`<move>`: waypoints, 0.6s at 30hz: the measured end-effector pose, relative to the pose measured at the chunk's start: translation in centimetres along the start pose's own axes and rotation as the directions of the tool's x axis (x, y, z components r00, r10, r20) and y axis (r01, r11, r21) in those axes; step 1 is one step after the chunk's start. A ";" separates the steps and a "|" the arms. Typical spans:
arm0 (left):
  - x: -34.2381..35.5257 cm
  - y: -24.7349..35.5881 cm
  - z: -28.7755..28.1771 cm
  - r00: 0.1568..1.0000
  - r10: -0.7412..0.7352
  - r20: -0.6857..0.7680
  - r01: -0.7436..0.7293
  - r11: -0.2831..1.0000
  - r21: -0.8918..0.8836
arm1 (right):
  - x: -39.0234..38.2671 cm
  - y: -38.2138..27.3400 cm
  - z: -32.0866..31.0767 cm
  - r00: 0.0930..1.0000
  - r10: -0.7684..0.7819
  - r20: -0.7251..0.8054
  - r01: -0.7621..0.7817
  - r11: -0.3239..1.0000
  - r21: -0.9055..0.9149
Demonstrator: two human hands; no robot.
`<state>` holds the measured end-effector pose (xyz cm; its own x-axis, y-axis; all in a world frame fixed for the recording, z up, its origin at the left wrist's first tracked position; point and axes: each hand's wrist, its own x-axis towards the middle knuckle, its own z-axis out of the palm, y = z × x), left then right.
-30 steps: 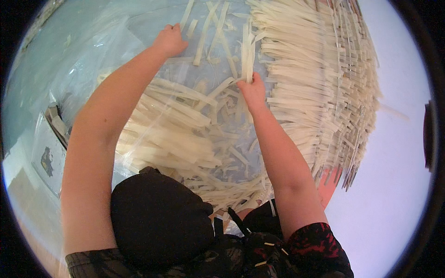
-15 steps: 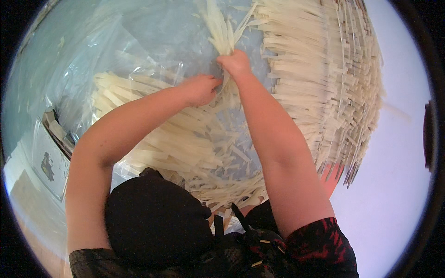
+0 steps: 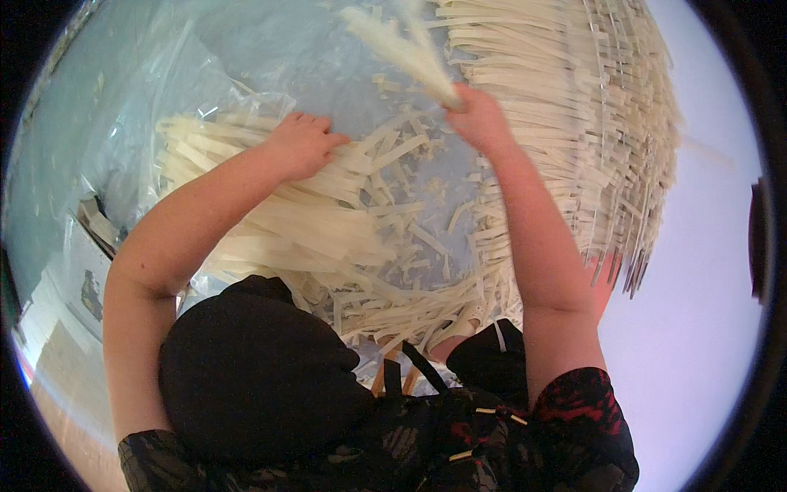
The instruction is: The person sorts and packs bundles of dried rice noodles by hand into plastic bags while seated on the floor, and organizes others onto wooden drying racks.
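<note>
The right hand [image 3: 479, 121] is closed in a fist around 1 bunch of pale strips [image 3: 406, 45], gripping it at the lower end so the strips fan upward and to the left, blurred and lifted clear of the surface. The left hand [image 3: 302, 146] lies palm down with its fingers curled loosely, pressing on 1 loose heap of cream strips [image 3: 279, 221] and gripping nothing that can be made out. The strips are flat, narrow and long, matte like dried noodles or cut paper, too many to count; in the heap they run roughly parallel from left to right. Between the 2 hands, short broken pieces [image 3: 418, 205] lie scattered over a clear plastic sheet [image 3: 205, 74], which is wrinkled and glossy and covers a pale blue surface. To the right of the right hand, 1 wide layered bank of strips [image 3: 574, 123] lies in tidy rows, its ends hanging past the edge toward a plain white floor [image 3: 705, 328]. Both forearms are bare. Lower down, 1 rounded black fabric shape [image 3: 246, 377] sits against the person's front, next to a dark patterned garment with red patches [image 3: 574, 410] and black straps.
</note>
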<state>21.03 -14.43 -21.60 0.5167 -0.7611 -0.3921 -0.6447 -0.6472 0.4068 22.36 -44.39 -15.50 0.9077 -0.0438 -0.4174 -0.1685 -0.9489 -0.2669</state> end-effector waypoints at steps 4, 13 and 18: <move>-0.7 0.9 -0.6 0.993 -0.061 0.097 0.074 0.988 -0.134 | -1.1 -2.3 4.9 0.945 -0.328 -0.017 0.328 0.939 0.108; -1.8 0.9 0.1 1.000 -0.016 0.025 0.016 1.000 0.016 | -1.7 -5.9 3.8 0.964 -0.264 0.020 0.259 0.957 0.135; -1.6 1.2 -1.4 0.982 -0.100 0.161 0.104 0.994 -0.018 | -5.3 -3.9 10.0 0.878 -0.470 -0.087 0.469 0.883 -0.027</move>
<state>20.18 -14.06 -19.29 0.4811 -0.6760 -0.5581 -0.5776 -0.7234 0.3783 14.35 -37.32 -20.94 0.9100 0.3801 -0.1656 0.2878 -0.8666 -0.4076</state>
